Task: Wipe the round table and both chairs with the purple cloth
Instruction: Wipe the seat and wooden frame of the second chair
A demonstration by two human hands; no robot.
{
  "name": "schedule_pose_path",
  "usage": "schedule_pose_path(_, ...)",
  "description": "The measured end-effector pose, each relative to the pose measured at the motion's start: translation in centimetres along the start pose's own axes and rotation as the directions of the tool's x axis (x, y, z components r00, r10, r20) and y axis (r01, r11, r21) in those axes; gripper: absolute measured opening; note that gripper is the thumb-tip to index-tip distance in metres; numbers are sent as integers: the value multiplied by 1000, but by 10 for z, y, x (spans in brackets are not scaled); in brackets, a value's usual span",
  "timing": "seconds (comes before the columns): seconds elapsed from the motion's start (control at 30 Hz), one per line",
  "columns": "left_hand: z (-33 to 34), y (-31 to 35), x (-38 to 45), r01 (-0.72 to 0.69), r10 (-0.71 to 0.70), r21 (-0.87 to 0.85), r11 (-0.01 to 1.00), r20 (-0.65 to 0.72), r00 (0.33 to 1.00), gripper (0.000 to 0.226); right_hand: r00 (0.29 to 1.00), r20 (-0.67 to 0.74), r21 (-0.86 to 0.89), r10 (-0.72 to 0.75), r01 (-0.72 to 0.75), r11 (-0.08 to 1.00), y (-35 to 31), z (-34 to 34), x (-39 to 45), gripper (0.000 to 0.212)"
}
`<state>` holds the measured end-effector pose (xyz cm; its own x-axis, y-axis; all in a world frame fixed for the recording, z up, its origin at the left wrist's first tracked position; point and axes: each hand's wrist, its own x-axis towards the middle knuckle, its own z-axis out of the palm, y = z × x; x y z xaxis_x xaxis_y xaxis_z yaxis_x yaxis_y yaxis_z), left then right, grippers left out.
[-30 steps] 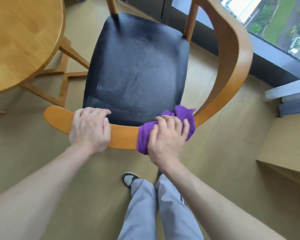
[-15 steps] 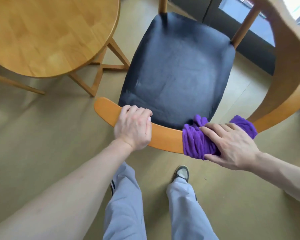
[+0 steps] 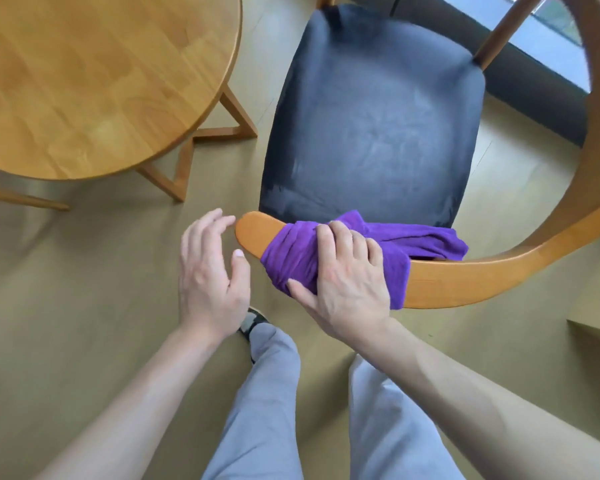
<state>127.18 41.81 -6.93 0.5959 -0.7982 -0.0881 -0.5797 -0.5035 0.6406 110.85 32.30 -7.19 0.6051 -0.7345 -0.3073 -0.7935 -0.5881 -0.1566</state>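
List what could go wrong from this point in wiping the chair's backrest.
1. The left hand hovers open beside the backrest, touching nothing, so the chair may slide or tip under the push.
2. The purple cloth, gripped by the right hand, sits near the rail's free end and could slip off it.
3. Its loose tail trails along the rail and may snag.

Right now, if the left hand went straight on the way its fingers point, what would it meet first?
Probably the rounded end of the chair's backrest rail, just ahead of the open left hand. Depth is unclear, so the hand might pass beside it.
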Motion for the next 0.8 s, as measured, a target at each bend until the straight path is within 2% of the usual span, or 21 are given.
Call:
schedule_pose_path(0.13,-20,-14,0,-1,3,-12,1000,212,977,60,997,10,133,79,-80,988,-46,-5,20,84)
schedule_pose_path(0.2,-25,-11,6,-83,81,-7,997,277,957,66,999,34,264,23,-31,964,-40,-11,17,84)
schedule_pose_path(0.3,-23,-1,18,-236,198,52,970,388,900,71,994,81,520,-79,26,854,-7,-25,4,82)
schedule_pose_path(0.37,-18,4,25,-342,267,98,934,445,855,65,995,56,534,-84,42,844,15,-28,-9,79)
schedule_pose_path(0.47,-13,5,32,-490,421,113,865,369,829,38,997,-63,461,-36,61,885,35,-18,-26,66)
schedule_pose_path(0.53,-13,6,33,-542,495,121,832,281,822,15,985,-164,442,58,21,897,39,-12,-33,46)
schedule_pose_path(0.63,-17,14,25,-538,496,82,839,290,818,8,956,-256,480,143,-3,877,30,-8,-41,19)
schedule_pose_path(0.7,-25,15,18,-503,465,44,863,319,826,14,976,-190,530,103,14,848,14,-7,-55,11)
schedule_pose_path(0.8,-42,16,8,-491,454,40,870,326,829,18,999,36,679,-34,0,734,-9,-6,-81,12)
